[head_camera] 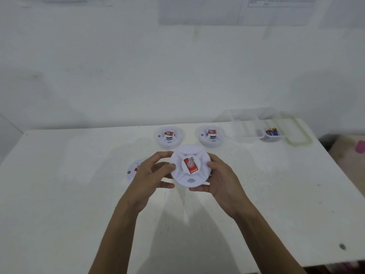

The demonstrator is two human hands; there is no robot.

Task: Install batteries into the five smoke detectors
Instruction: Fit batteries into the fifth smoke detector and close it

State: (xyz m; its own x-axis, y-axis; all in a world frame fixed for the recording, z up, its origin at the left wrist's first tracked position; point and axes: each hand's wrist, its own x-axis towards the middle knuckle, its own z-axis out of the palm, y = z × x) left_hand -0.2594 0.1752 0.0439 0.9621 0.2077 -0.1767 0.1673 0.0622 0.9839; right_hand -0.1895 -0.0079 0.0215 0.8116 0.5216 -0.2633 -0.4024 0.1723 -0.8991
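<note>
One smoke detector (190, 169) in curled fingers of left hand (151, 176) and right hand (222, 179)

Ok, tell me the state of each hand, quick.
Left hand: grips the detector at its left edge.
Right hand: grips the same detector at its right edge.

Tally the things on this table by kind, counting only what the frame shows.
Smoke detectors: 4 (held detector, back-left detector, back-right detector, half-hidden detector behind left hand)
Clear container: 1
Batteries: count unclear, bunched in the container
Total: 5 countable things, batteries aside
</note>
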